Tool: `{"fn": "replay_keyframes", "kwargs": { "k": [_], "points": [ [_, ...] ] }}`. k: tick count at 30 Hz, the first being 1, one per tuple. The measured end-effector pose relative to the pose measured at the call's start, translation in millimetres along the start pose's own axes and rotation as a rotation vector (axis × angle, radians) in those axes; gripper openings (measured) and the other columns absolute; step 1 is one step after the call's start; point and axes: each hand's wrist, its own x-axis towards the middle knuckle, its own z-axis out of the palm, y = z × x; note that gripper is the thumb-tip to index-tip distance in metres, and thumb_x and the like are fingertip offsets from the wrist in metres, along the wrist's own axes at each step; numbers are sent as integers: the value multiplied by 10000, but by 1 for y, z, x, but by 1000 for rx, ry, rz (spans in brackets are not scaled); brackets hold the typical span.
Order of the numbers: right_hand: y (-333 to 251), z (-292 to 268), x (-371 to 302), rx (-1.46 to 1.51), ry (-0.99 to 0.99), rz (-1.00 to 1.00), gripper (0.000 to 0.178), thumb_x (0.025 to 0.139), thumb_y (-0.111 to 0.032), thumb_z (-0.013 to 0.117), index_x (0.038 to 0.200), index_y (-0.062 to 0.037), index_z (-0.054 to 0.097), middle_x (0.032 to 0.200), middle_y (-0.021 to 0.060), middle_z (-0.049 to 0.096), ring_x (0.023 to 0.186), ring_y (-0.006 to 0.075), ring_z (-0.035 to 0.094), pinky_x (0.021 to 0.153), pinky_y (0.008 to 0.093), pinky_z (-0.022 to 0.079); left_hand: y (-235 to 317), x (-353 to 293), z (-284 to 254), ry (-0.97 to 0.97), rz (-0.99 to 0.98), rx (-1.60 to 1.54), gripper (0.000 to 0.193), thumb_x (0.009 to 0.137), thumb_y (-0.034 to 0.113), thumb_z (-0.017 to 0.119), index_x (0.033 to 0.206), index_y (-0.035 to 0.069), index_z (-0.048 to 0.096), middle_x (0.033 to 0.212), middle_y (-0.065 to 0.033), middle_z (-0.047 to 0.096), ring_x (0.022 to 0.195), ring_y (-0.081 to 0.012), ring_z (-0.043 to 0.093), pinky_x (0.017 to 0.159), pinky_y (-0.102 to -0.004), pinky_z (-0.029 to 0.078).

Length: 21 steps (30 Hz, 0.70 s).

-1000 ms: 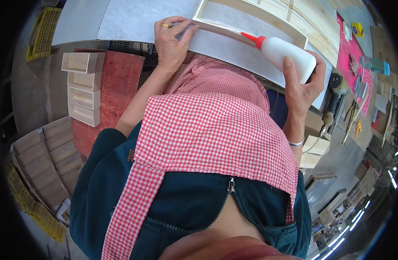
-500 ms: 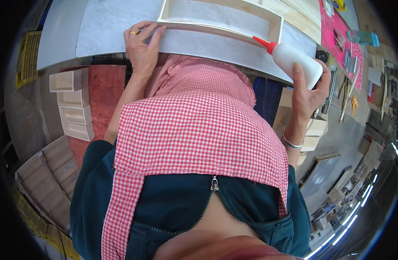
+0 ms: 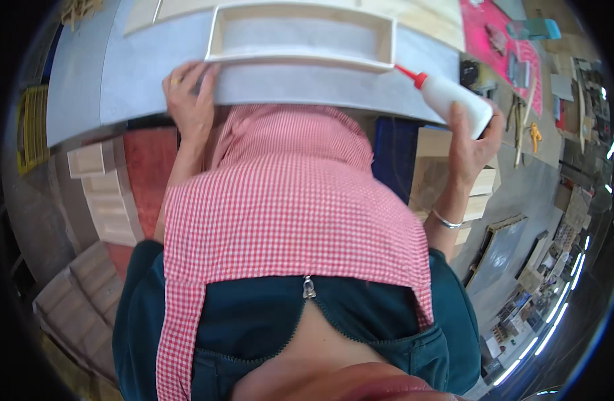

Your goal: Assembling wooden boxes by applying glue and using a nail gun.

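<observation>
A pale wooden rectangular frame lies on the grey tabletop with its long near side toward me. My left hand, a ring on one finger, grips the frame's near left corner between thumb and fingers. In my right hand is a white squeeze bottle with a red nozzle, held tilted. The red nozzle points left, its tip at the frame's near right corner; whether it touches is too small to tell.
Pale wooden boards lie behind the frame. On a pink cloth at the far right are tools and a teal container. Small wooden boxes stand in a row at the lower left, beside a red board.
The nozzle has gone from the near side, short of the right corner, to that corner. My view has shifted, so the frame appears further left. Both hands keep their holds.
</observation>
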Motion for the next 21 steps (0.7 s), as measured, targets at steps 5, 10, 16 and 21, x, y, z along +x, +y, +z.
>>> {"fn": "replay_keyframes", "kwargs": {
  "k": [5, 10, 16, 21],
  "points": [
    [18, 3, 25, 148, 133, 95, 457, 813, -156, 782, 1165, 4, 540, 1053, 146, 607, 906, 224, 602, 788, 325, 515, 1, -5, -6, -17, -58, -7, 205, 864, 144, 749, 1035, 33, 756, 1092, -55, 659, 1027, -224, 551, 913, -324, 467],
    [60, 15, 110, 17, 298, 28, 459, 768, -210, 790, 1059, 3, 505, 1002, 141, 570, 912, 244, 575, 805, 341, 499, 0, -11, -10, -42, -97, -47, 206, 847, 115, 752, 1019, 1, 741, 1110, -78, 651, 1052, -242, 543, 934, -344, 458],
    [144, 39, 262, -297, 317, -7, 498, 707, -325, 815, 925, -18, 490, 934, 151, 565, 805, 278, 568, 750, 371, 502, -9, -12, -14, -124, -16, -19, 243, 837, 46, 701, 1075, -2, 704, 1189, -117, 617, 1111, -276, 540, 978, -373, 448],
    [202, 67, 324, -553, 284, -4, 569, 720, -456, 790, 911, 62, 656, 836, 204, 651, 625, 333, 602, 569, 423, 512, -7, -6, -17, -103, -162, -131, 235, 866, 48, 685, 1097, 6, 682, 1179, -110, 630, 1128, -250, 556, 1024, -362, 427]
  ]
}}
